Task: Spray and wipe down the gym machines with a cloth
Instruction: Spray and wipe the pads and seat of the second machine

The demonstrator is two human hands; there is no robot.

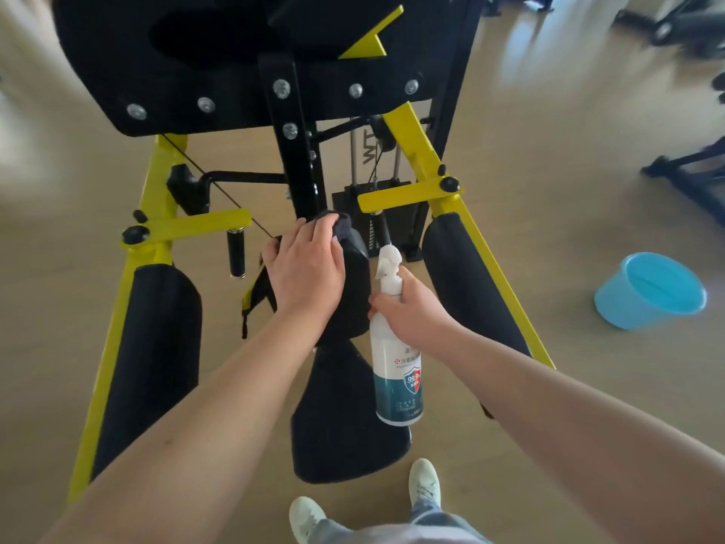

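At the top of the narrow black padded cushion (355,268) in the middle of the machine, we find the dark grey fabric cloth (342,226) bunched under our left hand (306,268). The fingers lie spread over it and press it onto the pad rather than pinching it, and only a rumpled edge shows past the fingertips. We judge the cloth to be light, limp and soft. It should glide on the smooth upholstery if kept wadded under a flat palm, but it may snag on bolt heads or the thin cable.

Just beside the cushion, our right hand (412,314) is wrapped round the neck of the white plastic spray bottle (397,371), right under its trigger head. The bottle looks rigid and smooth, with a glossy teal label, and is probably slippery when wet. The neck is the sure place to hold it.

Below the cushion sits a wider black seat pad (345,422), and a long black bolster (149,347) flanks it on either side. All of these hang from yellow painted steel tubes (408,125) and a black plate studded with shiny bolts. Well apart on the pale floor (549,249) stands a round light-blue plastic bucket (627,308).
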